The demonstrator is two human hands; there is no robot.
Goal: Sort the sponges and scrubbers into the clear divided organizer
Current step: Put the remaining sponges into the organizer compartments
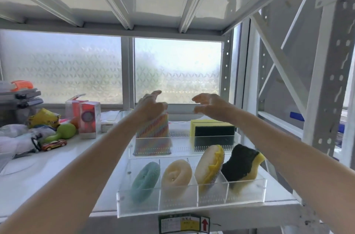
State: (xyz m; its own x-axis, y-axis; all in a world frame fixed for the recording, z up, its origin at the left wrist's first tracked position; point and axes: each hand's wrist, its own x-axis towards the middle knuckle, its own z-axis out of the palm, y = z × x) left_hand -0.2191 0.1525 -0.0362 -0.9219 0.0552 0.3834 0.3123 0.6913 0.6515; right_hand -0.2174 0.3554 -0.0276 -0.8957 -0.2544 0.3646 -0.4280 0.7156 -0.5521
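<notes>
The clear organizer (192,205) sits at the front edge of a white metal shelf (57,172), its front wall overhanging the lip a little. Its front row holds four pieces standing on edge: a teal round scrubber (145,182), a cream round scrubber (176,174), a yellow-trimmed round scrubber (209,164) leaning on a divider, and a curvy black-and-yellow sponge (243,166) rising above the right wall. In the back row, a rainbow-striped stack (153,134) stands left and flat yellow-green sponges (213,132) right, with an open gap between them. The left hand (151,107) rests on top of the striped stack, fingers loosely curled, forefinger lifted; whether it grips is unclear. The right hand (209,105) hovers above the flat sponges, fingers curled apart, holding nothing. Left of the organizer the shelf is bare up to a toy car (54,144) and boxes (89,118).
</notes>
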